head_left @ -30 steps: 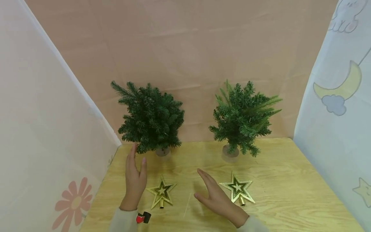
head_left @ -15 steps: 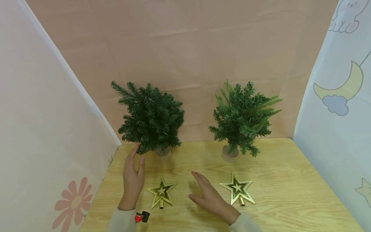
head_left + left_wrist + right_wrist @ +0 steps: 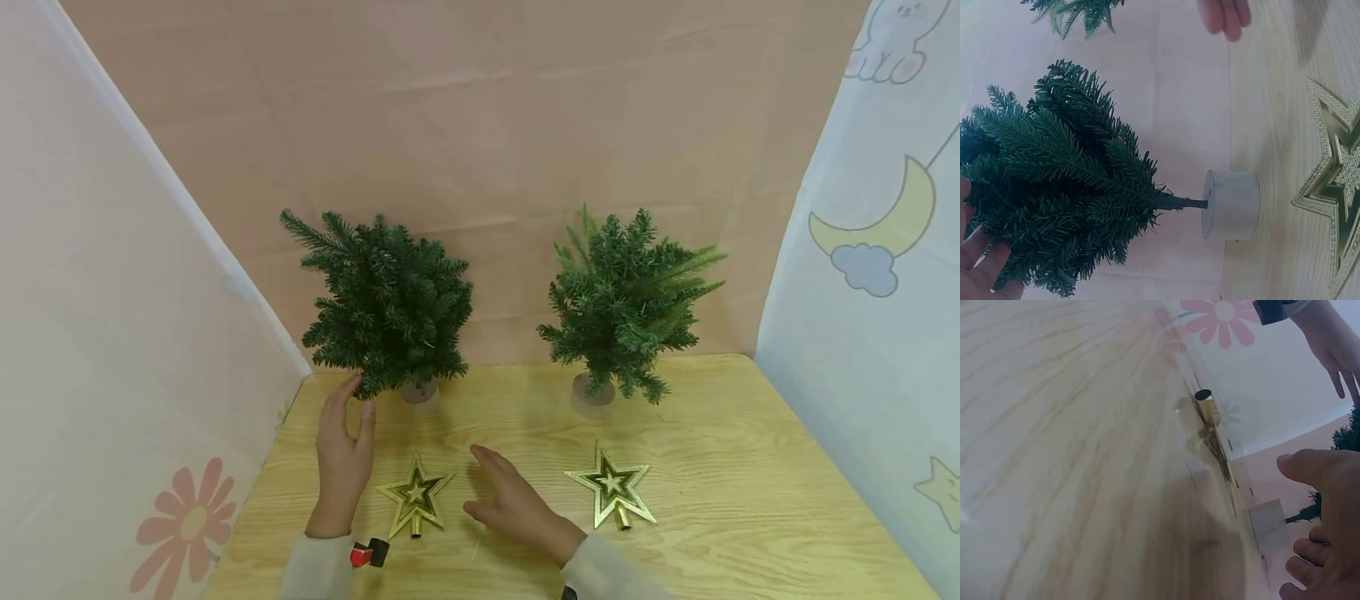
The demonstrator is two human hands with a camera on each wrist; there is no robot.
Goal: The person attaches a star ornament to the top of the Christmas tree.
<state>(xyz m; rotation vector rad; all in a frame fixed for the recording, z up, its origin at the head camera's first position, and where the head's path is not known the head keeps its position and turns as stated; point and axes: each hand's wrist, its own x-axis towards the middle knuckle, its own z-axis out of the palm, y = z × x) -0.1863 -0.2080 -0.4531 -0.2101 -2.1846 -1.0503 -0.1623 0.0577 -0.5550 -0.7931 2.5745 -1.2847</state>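
My left hand (image 3: 343, 462) is raised before the left small Christmas tree (image 3: 390, 304), thumb and fingers spread, with fingertips right at its lower branches. In the left wrist view its fingers (image 3: 985, 262) overlap the foliage, and the tree's white round base (image 3: 1232, 205) shows. Nothing is in my right hand (image 3: 517, 504), its thumb and fingers apart, just right of the left gold star topper (image 3: 416, 493). That star lies flat with its tube (image 3: 1207, 407) towards me. A second gold star topper (image 3: 611, 483) lies farther right.
Another small Christmas tree (image 3: 622, 304), with some lighter green sprigs, stands at the back right on a round base (image 3: 592, 396). The wooden table (image 3: 712, 467) backs onto a pinkish-brown cloth (image 3: 510, 125). Printed white cloths (image 3: 862, 333) flank both sides.
My right hand has moved left, away from the right star and close to the left one. My left hand has shifted slightly left. The trees and stars have stayed in place.
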